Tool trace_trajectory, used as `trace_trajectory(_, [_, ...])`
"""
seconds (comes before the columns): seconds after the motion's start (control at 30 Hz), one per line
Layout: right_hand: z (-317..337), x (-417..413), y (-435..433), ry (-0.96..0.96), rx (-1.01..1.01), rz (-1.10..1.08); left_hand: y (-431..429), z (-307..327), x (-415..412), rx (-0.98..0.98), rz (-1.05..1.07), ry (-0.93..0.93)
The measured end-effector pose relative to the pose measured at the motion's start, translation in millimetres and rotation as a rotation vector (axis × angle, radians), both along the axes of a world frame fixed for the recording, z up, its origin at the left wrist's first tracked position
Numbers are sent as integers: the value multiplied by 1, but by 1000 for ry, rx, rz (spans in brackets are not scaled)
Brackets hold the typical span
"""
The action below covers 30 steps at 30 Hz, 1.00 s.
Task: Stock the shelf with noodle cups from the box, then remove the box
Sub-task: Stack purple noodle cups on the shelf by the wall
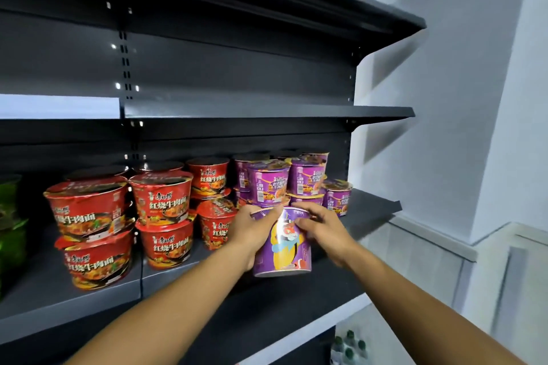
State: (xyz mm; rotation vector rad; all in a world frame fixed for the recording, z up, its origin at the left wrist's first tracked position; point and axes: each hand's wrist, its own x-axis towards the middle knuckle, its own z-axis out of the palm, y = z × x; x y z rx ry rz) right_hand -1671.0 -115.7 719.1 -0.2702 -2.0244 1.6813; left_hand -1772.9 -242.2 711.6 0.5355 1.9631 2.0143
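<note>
Both my hands hold one purple noodle cup (283, 246) over the dark shelf (296, 299), just in front of the stacked purple cups (268, 184). My left hand (252, 231) grips its left side and rim. My right hand (321, 228) curls over its top right edge. The cup is tilted, its base toward me. Red noodle bowls (161, 198) stand stacked two high to the left. The box is out of view.
Green bowls (10, 216) sit at the far left of the same shelf. An empty shelf (267, 111) hangs above. A white wall and ledge (444, 243) lie to the right. Green-capped bottles (350, 344) stand on a lower level.
</note>
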Motion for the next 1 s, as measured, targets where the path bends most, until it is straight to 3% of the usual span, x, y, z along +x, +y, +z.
trace_trajectory(0.2, [22, -9, 36, -44, 90, -36, 55, 28, -20, -90, -61, 179])
trace_trajectory(0.63, [27, -7, 148, 100, -50, -139, 136, 60, -42, -298, -269, 623])
trace_trajectory(0.77, [38, 1, 200, 134, -127, -54, 169, 73, -36, -301, -329, 662])
trace_trajectory(1.0, [62, 1, 290, 139, -92, 54, 243, 96, -20, -335, -410, 618])
